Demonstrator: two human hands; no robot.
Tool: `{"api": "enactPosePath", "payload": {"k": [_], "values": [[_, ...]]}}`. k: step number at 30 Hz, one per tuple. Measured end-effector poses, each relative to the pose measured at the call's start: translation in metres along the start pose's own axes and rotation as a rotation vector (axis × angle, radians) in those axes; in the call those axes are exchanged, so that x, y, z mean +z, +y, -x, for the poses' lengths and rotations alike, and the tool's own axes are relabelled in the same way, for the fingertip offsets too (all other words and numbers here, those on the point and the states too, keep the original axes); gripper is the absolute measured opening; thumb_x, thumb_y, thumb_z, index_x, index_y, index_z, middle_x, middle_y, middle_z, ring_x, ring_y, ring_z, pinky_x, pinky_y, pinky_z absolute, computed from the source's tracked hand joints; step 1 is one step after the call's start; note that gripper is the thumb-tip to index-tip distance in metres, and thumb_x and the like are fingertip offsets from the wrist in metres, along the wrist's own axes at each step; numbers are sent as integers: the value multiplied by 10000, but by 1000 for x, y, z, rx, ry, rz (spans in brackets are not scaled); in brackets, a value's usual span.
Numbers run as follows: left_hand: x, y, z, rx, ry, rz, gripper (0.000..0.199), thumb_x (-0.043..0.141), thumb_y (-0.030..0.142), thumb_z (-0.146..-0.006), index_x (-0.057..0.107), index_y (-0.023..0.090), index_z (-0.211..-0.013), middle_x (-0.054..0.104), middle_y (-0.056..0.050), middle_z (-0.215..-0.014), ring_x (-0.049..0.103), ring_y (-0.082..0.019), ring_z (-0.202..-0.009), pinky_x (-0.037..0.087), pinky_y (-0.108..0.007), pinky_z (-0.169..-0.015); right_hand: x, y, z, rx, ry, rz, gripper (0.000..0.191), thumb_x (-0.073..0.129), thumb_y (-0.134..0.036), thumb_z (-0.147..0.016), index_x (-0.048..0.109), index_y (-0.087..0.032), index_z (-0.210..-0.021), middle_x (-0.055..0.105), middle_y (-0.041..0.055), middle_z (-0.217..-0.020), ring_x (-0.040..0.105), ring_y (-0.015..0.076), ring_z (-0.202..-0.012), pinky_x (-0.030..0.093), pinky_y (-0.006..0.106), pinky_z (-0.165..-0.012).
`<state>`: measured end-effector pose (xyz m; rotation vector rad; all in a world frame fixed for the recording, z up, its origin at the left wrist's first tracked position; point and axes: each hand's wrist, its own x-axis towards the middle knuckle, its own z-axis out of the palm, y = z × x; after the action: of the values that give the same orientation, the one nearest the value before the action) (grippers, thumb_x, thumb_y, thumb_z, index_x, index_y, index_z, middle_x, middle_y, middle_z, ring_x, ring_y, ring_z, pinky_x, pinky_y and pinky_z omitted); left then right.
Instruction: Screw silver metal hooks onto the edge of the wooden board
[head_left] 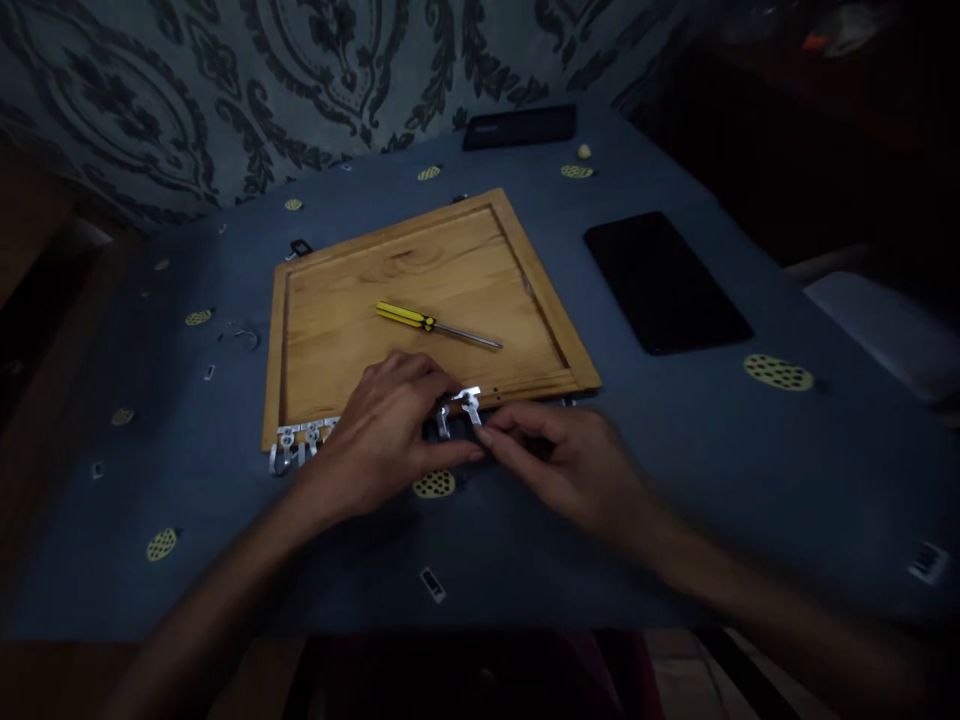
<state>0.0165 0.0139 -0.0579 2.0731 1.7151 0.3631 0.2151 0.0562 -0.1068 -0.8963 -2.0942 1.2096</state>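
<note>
A shiny metal hook rail (313,432) runs along the front edge of a framed wooden board (397,260); its middle is hidden by my left hand (394,425). That hand is closed over the rail and board edge, fingers bent on top and thumb stretched out below. My right hand (559,445) pinches the lower end of a metal hook (471,406) at the rail's right end, thumb against forefinger. Small dark holes show in the board edge just right of this hook. On the board lies a screwdriver (409,316) with a yellow and black handle, its tip pointing right.
A black phone or tablet (667,285) lies right of the board. Farther back is a dark phone case (519,128), near a small pale round object (584,152). A dark metal loop (300,248) sticks out behind the board. The blue patterned tablecloth (525,560) covers the table.
</note>
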Motion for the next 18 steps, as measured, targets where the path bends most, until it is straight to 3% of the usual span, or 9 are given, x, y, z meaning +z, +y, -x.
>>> {"api": "enactPosePath", "payload": {"k": [5,12,15,18], "values": [[5,5,2,-36,35,-12,419,866,461,-814,755,191,-1114,698,-63,-1085,614,-290,-1083,471,-438,-921,-2,-3,0,-18,-9,-39,318,557,-298,-964,610,-205,-665,558,-50,-527,501,94,-466,332,223,-464],[10,9,2,-81,46,-64,357,811,436,-876,756,181,-1119,705,-77,-1119,603,-317,-1128,465,-464,-952,-7,-4,-2,-45,33,77,322,571,-284,-993,630,-210,-685,596,-42,-551,532,101,-482,383,221,-477],[8,11,1,-105,16,-67,370,824,429,-866,753,175,-1127,703,-72,-1119,602,-316,-1136,457,-473,-981,-13,-2,-12,-180,70,164,188,588,-238,-1001,713,-214,-863,707,-16,-694,644,126,-598,477,228,-567],[6,12,0,-109,1,-61,405,817,433,-874,737,169,-1170,699,-74,-1136,594,-312,-1150,452,-474,-1002,-22,-2,-26,-369,-27,235,193,569,-188,-1007,749,-229,-1063,764,37,-942,724,169,-815,552,262,-705]]}}
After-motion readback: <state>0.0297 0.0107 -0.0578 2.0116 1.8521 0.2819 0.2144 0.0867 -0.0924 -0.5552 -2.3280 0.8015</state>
